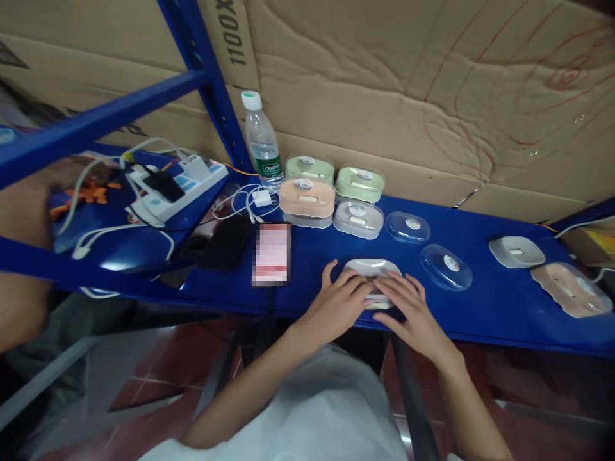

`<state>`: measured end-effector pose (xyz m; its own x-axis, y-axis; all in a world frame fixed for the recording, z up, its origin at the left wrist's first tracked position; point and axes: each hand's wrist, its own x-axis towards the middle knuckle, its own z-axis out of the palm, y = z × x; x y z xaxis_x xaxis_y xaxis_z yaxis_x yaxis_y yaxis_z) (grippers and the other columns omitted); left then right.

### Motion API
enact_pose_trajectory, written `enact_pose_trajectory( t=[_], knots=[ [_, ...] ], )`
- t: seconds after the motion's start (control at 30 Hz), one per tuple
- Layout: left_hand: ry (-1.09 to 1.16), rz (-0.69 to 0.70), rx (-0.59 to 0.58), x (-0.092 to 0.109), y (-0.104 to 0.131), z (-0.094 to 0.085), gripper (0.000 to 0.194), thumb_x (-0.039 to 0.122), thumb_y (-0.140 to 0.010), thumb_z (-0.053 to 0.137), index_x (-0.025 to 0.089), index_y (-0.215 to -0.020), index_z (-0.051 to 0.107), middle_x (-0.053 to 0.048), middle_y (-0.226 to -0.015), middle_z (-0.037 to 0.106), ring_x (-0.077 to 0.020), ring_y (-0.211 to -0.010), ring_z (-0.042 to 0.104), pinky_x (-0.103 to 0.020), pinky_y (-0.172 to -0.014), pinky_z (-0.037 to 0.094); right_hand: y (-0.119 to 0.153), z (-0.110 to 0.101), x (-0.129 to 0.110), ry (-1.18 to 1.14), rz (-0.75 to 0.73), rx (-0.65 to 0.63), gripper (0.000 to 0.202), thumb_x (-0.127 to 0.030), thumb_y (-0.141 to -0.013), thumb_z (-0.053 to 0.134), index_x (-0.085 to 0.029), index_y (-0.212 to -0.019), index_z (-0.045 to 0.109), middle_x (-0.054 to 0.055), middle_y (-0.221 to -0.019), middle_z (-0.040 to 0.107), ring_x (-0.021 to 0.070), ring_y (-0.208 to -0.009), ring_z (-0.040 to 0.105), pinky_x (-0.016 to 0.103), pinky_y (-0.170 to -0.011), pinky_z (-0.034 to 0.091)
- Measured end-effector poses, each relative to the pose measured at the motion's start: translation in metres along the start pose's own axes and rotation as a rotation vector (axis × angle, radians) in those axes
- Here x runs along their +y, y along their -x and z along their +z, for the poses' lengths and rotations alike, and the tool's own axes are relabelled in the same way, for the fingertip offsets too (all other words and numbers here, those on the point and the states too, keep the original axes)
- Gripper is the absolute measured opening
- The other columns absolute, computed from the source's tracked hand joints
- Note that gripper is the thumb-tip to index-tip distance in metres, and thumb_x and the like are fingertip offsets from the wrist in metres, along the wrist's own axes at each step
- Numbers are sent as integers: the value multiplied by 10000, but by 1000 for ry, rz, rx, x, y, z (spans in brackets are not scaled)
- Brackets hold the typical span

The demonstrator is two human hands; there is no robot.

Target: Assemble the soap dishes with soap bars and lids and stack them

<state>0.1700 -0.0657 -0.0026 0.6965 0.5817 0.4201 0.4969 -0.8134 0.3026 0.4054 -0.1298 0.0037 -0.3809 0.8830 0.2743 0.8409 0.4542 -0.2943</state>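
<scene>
A whitish oval soap dish [373, 264] lies at the front of the blue table, partly covered by my fingers. My left hand [339, 304] bends over its left side, fingers on the dish and one finger raised at the outer edge. From the right, my right hand [408, 310] holds the same dish, its thumb stretched along the near side. The fingertips of both hands meet near the dish's middle and hide what is under them. Just right of the hands are two clear oval lids [446, 267] with round stickers.
Lidded green, peach and grey soap boxes [307, 198] stand behind, beside a water bottle [266, 150]. Phones [271, 255], cables and a power strip [177, 192] lie left. Another person's arm [22, 256] reaches in there. More dishes [516, 251] sit right.
</scene>
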Motion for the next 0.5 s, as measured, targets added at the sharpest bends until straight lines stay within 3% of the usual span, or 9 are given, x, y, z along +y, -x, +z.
enact_pose_trajectory(
  t=[0.07,0.17,0.23,0.33,0.43,0.5],
  knots=[
    [-34,-18,20,2,-1,1,247,259,-1105,519,224,-1319,636,-106,-1349,712,-261,-1309,611,-637,-1255,246,-6,0,-1,7,-19,67,426,-380,-1068,616,-349,-1491,579,39,-1404,728,268,-1339,652,534,-1198,400],
    [-69,-53,60,7,4,2,352,239,-1087,536,257,-1434,592,-151,-1544,575,-299,-1402,558,-631,-1234,304,-1,-17,16,71,4,201,285,-327,-1055,635,-335,-1335,692,20,-1258,795,258,-1209,715,494,-1123,458],
    [-63,-26,18,10,9,3,354,306,-1075,575,249,-1423,604,-153,-1536,576,-320,-1376,569,-608,-1198,369,6,-36,40,168,115,347,254,-350,-1046,644,-315,-1285,720,36,-1242,798,273,-1203,711,494,-1129,454],
    [-54,20,-94,14,10,2,317,329,-1075,570,236,-1370,637,-126,-1476,627,-304,-1266,626,-538,-1127,456,9,-64,95,372,415,540,331,-459,-1052,598,-231,-1240,746,116,-1274,775,318,-1228,680,501,-1141,433],
    [-66,7,-150,18,0,3,313,252,-1082,525,220,-1372,640,-122,-1472,636,-293,-1272,629,-515,-1135,460,-4,-76,159,468,599,296,459,-458,-1091,474,-126,-1300,713,208,-1322,739,303,-1235,664,417,-1086,453],
    [-83,-24,-150,19,-6,6,352,282,-1080,536,205,-1413,619,-148,-1521,604,-324,-1344,599,-555,-1167,436,-13,-80,194,467,614,175,427,-416,-1093,459,-164,-1347,692,180,-1382,717,255,-1280,637,358,-1068,453]
  ],
)
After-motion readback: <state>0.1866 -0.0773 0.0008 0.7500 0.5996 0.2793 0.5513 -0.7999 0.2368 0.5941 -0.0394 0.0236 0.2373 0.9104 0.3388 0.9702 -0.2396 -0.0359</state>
